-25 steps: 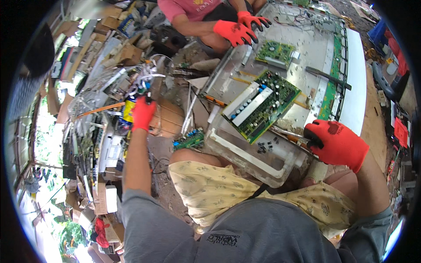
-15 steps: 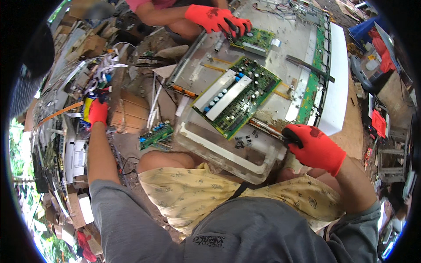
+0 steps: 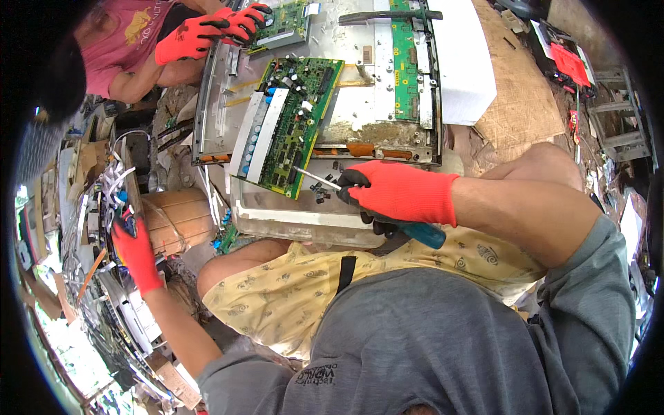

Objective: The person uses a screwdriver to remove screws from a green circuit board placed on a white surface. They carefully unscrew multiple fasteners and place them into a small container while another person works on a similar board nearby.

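Note:
My right hand (image 3: pixel 394 190), in a red glove with black fingers, is closed around a screwdriver (image 3: pixel 425 234) with a teal handle. Its thin metal shaft points left, the tip by the lower right part of a green circuit board (image 3: pixel 294 117) with two pale heat sinks. The board lies tilted across a flat-screen panel (image 3: pixel 346 128) and a translucent plastic bin (image 3: pixel 304 225). Small black components (image 3: pixel 321 190) are scattered near the tip. Far to the left, my gloved left hand (image 3: pixel 135 249) reaches over the scrap pile; its dark fingers blend into the clutter there.
Opposite me, a person's red-gloved hands (image 3: pixel 214 33) are at another circuit board (image 3: pixel 283 24) on the panel. A dark bar (image 3: pixel 391 16) lies across its far side. A cardboard box (image 3: pixel 176 220) stands by my left arm; scrap (image 3: pixel 114 297) crowds the left.
My view has swung right. My right hand, with the screwdriver, has moved left over the bin toward the board. The other person's second gloved hand has come into view.

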